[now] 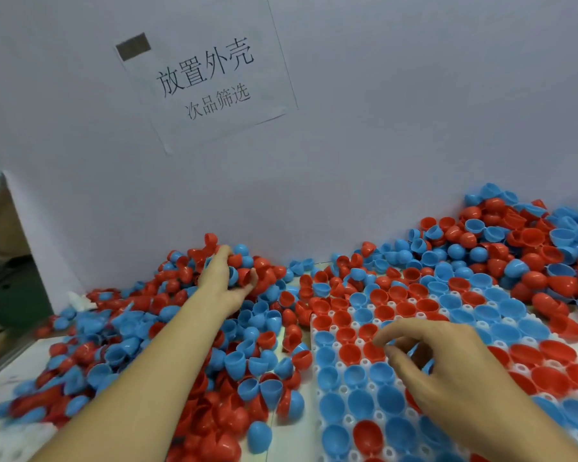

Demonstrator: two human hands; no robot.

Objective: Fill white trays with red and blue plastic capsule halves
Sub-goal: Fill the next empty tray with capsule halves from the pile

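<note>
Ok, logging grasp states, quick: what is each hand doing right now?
Left hand: closed around loose capsule halves in the pile.
Right hand: over the white tray, fingers curled; holding anything cannot be told.

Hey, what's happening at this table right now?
A person is loading red and blue capsule halves into a white tray. The left hand reaches into the loose pile by the wall and grabs several halves. The right hand hovers over the tray, fingers curled above the filled pockets. Most visible pockets already hold a half, open side up.
</note>
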